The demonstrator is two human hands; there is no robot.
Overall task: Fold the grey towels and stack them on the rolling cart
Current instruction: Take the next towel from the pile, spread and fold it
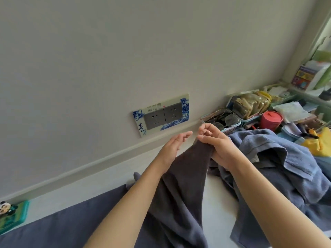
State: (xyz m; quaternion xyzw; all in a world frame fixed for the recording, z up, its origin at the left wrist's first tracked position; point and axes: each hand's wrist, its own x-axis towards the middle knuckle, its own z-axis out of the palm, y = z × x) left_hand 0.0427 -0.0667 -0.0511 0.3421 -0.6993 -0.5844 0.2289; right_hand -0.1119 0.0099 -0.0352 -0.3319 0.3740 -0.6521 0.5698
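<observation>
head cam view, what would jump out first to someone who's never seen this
The eye lands first on the two bare forearms at centre, where the right hand pinches the top of a dark grey towel that hangs down, and the left hand is open beside it. Next comes the blue-and-white socket plate on the pale wall behind. At right, a rumpled blue towel lies before a red lidded cup.

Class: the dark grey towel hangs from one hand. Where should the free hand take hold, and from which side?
Pinch the top edge of the dark grey towel just left of the right hand, which bunches it. The open left hand waits on that side.
</observation>
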